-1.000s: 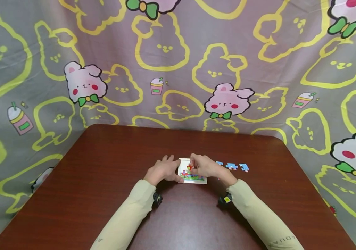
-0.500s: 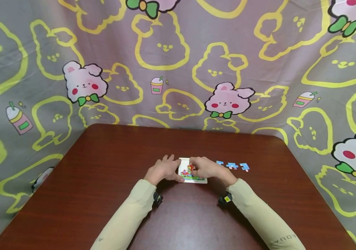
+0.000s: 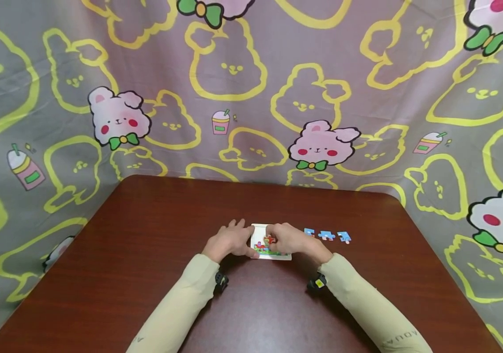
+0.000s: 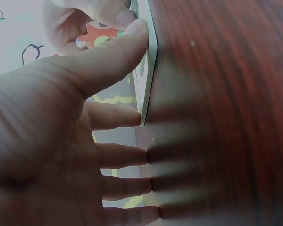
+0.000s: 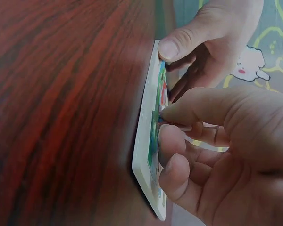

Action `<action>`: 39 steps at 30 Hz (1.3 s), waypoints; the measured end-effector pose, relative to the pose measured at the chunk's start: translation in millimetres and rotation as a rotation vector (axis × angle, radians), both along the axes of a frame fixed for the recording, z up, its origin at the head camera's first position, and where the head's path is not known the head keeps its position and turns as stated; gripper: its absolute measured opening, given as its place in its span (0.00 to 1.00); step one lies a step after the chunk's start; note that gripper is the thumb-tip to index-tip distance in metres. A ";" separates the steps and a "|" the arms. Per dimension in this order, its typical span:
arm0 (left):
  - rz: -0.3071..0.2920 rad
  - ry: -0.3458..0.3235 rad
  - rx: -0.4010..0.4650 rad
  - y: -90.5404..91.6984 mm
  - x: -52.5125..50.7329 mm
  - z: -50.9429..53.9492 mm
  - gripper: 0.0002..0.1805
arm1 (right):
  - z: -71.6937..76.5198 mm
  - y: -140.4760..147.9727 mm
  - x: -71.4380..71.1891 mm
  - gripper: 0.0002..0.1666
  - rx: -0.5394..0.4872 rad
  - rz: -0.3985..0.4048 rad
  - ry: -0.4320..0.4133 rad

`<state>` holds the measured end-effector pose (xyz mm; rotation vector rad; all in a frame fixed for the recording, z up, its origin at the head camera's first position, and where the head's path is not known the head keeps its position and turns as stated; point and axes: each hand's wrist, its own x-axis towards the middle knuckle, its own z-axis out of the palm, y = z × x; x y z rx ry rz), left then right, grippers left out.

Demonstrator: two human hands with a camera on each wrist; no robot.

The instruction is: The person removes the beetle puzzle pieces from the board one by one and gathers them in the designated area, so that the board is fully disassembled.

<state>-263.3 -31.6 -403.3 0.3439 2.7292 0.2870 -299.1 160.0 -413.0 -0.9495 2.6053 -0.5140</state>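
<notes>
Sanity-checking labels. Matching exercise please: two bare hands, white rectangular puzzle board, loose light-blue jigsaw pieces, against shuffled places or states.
Things
1. bare left hand
2. white rectangular puzzle board
3. bare right hand
4. three loose light-blue jigsaw pieces

States
A. fingers curled, tips at the board's middle
B. in a row, right of the board
C. thumb at the board's near-left corner
D. partly filled, flat on the dark brown wood-grain table

Pairs: 1-C; 2-D; 3-A; 4-B

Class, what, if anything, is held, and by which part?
The right hand pinches a knobbed red jigsaw piece; the gripped part is hidden. The left hand only touches the white-rimmed rectangular puzzle tray.
</notes>
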 end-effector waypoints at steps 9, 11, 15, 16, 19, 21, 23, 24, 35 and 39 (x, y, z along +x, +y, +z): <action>-0.002 -0.005 0.005 1.6 -1.6 -0.2 0.48 | 2.3 5.5 -2.5 0.07 -0.058 -0.045 -0.093; -0.003 -0.007 0.003 1.1 -1.5 0.1 0.48 | 4.0 6.2 -3.0 0.06 -0.061 -0.040 -0.103; -0.015 0.004 -0.011 1.1 -2.4 -0.7 0.48 | 8.4 11.3 -3.2 0.06 -0.080 -0.006 -0.134; -0.013 0.006 -0.012 1.0 -2.6 -0.6 0.48 | 10.2 13.1 -3.3 0.06 -0.088 0.005 -0.148; -0.005 -0.001 -0.011 0.9 -2.7 0.1 0.48 | 14.6 21.0 -5.4 0.05 -0.108 0.028 -0.171; 0.000 -0.007 -0.007 0.7 -2.8 0.4 0.49 | 17.2 27.8 -7.4 0.07 -0.112 0.027 -0.174; 0.004 -0.013 -0.001 0.3 -2.9 0.8 0.49 | 20.0 35.5 -9.3 0.08 -0.124 0.017 -0.177; 0.004 -0.014 0.001 0.1 -3.1 0.8 0.49 | 20.9 39.7 -10.3 0.09 -0.130 0.010 -0.175; -0.018 -0.002 0.003 -0.6 -1.7 0.9 0.48 | 29.7 89.8 -11.4 0.07 -0.156 -0.006 -0.217; -0.022 -0.001 0.003 -0.9 -1.3 0.9 0.48 | 30.5 103.9 -10.3 0.08 -0.132 -0.020 -0.252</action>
